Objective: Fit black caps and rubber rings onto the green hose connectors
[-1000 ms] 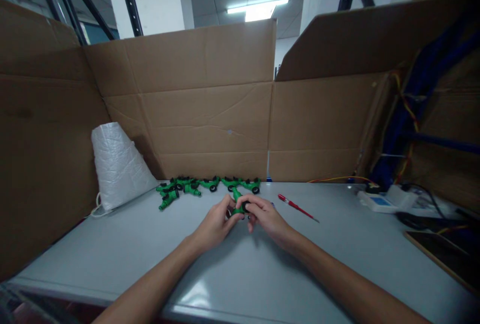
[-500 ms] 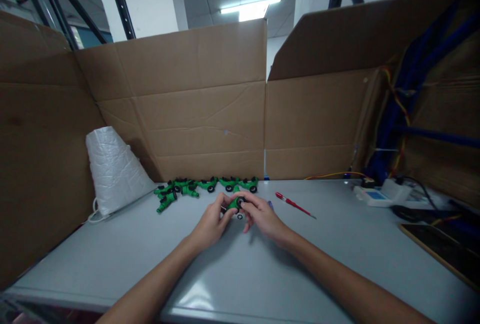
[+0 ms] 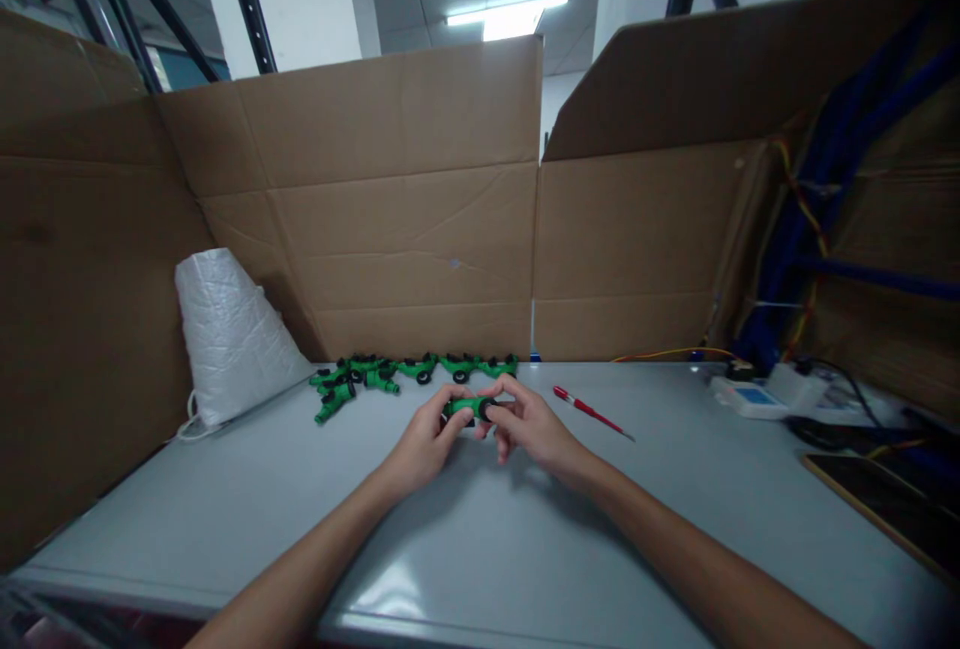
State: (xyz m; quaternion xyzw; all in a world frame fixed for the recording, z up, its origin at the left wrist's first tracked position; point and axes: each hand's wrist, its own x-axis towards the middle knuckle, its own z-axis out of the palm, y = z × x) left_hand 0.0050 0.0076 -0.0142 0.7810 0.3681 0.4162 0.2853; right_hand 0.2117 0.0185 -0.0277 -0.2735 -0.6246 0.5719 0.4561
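Above the table, both hands meet at a small green plastic piece with black round parts (image 3: 466, 407). My left hand (image 3: 421, 441) pinches its left end between thumb and fingers. On the right end, the fingers of my right hand (image 3: 538, 436) close around a black round part. Fingers cover much of the piece, so its exact kind is unclear. Behind the hands, several similar green pieces with black wheel-like parts (image 3: 416, 369) lie in a row and a small cluster. A red screwdriver (image 3: 594, 414) rests to the right of my right hand.
A white padded bag (image 3: 232, 339) leans at the left. Cardboard walls (image 3: 405, 229) enclose the grey table (image 3: 480, 549). To the right stand a white power strip (image 3: 757, 397), cables, a dark flat board (image 3: 885, 509) and a blue metal frame (image 3: 784, 269).
The green piece has turned in my hands and now lies more level. My right fingers have shifted around its black end. A small ring seen below it earlier no longer shows.
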